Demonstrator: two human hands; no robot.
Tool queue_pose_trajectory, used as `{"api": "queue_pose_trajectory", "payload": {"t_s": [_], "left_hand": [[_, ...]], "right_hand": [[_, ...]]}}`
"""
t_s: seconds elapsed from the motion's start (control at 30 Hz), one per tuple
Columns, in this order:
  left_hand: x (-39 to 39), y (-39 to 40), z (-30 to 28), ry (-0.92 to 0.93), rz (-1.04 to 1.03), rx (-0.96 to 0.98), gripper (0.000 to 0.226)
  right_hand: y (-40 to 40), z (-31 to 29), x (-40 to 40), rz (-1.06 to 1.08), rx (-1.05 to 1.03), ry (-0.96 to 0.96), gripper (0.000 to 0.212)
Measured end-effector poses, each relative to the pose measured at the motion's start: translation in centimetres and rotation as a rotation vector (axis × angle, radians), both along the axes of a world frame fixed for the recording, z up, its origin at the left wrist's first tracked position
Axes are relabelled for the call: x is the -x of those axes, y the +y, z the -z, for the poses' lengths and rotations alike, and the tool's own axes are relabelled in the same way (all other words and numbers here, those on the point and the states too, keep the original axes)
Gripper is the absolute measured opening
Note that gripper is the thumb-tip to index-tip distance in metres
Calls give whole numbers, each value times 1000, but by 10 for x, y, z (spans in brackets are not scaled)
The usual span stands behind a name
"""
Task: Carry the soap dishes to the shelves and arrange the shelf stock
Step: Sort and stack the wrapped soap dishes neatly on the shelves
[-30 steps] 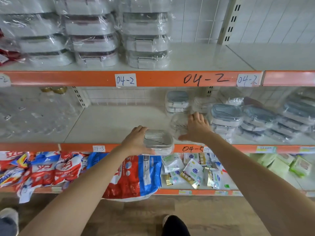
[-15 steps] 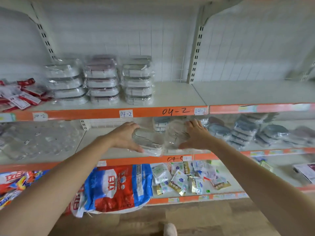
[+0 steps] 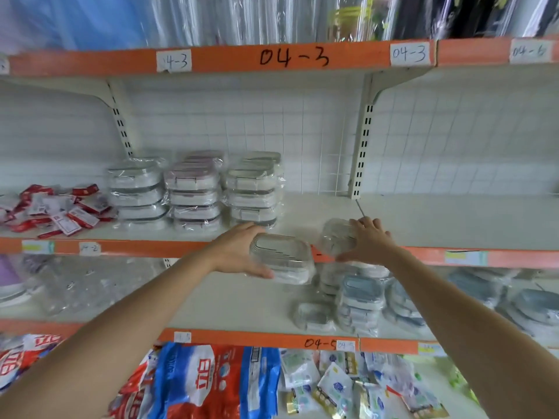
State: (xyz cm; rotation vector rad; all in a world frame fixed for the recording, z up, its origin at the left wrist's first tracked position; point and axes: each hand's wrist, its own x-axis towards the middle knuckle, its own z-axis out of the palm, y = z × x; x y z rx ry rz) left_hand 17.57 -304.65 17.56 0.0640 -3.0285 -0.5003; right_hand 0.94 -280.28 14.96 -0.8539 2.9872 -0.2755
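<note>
My left hand (image 3: 239,252) grips a plastic-wrapped grey soap dish (image 3: 282,257) by its left end, holding it in the air at the front edge of the 04-2 shelf (image 3: 423,225). My right hand (image 3: 370,240) holds a second wrapped soap dish (image 3: 335,237) from the right, just over that shelf's front lip. Three stacks of wrapped soap dishes (image 3: 193,192) stand on the same shelf to the left. More wrapped dishes (image 3: 360,300), blue-grey ones, lie on the shelf below.
Red-and-white packets (image 3: 54,213) lie at the left of the 04-2 shelf. A slotted upright (image 3: 361,146) rises behind my right hand. Detergent bags (image 3: 199,379) and small sachets (image 3: 335,385) fill the bottom shelf. Clear wrapped goods (image 3: 75,285) sit at lower left.
Both hands have risen with their soap dishes from the lower shelf to the front edge of the 04-2 shelf. My view has tilted upward, showing the 04-3 shelf edge.
</note>
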Motion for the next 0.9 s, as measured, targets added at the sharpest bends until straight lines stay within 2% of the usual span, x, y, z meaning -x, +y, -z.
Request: {"api": "queue_pose_trajectory", "payload": {"t_s": [0.13,0.3,0.37,0.57,0.73,0.9], "left_hand": [[39,14,-6,-2,-61,1,106],[90,35,-11,11,-115,-6,85],[111,43,-15,21,-121,-14,84],[175,54,-18,40,-144,-43,78],[220,51,-36,87,-179,75,81],[252,29,-57,128,-211,152,91]], "right_hand": [[-8,-1,55,-67,-27,8,101],[-9,15,109,-156,-73,-28,92],[-6,20,126,-197,-53,-63,85],[16,22,169,-355,-25,-254,99],[21,23,203,-330,77,-238,90],[-8,26,220,-331,82,-212,90]]}}
